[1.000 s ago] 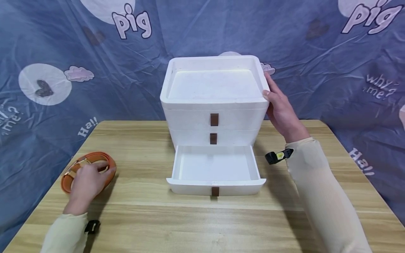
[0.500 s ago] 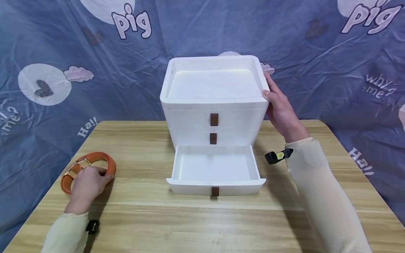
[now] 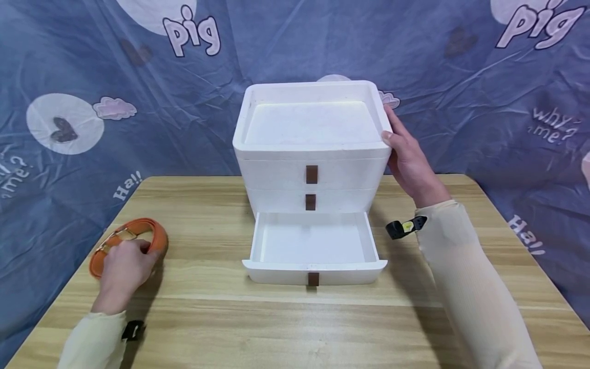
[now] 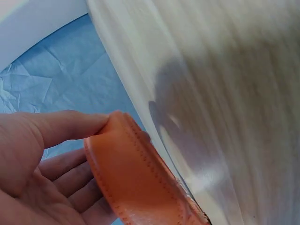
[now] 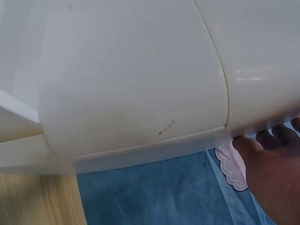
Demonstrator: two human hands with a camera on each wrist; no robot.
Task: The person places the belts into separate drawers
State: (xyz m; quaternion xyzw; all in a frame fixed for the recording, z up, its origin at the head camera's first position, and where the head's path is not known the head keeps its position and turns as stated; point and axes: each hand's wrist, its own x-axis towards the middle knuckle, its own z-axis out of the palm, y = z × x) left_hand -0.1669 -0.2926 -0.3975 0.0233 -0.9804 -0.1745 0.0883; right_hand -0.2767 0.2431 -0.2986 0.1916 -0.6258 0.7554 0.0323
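A rolled orange belt (image 3: 159, 237) with a gold-coloured buckle (image 3: 123, 233) stands on edge at the table's left side. My left hand (image 3: 125, 269) pinches its near right part. In the left wrist view, the thumb lies on one face of the stitched orange strap (image 4: 133, 176), the fingers behind it. A white drawer unit (image 3: 272, 174) with brown pull tabs is at the back middle, its bottom drawer (image 3: 318, 241) pulled out and bare inside. My right hand (image 3: 410, 161) rests along the unit's right side, thumb at the top front corner, fingers reaching back along the wall.
The upper two drawers are closed. A shallow recessed tray (image 3: 318, 123) forms the unit's top. Behind the wooden table (image 3: 207, 318) hangs a blue printed cloth (image 3: 286, 46), close to the unit's back. The pulled-out drawer front juts toward the table's middle.
My left hand has closed its hold on the belt, and the coil has tilted and shifted slightly. The right hand and the drawer unit stay where they were.
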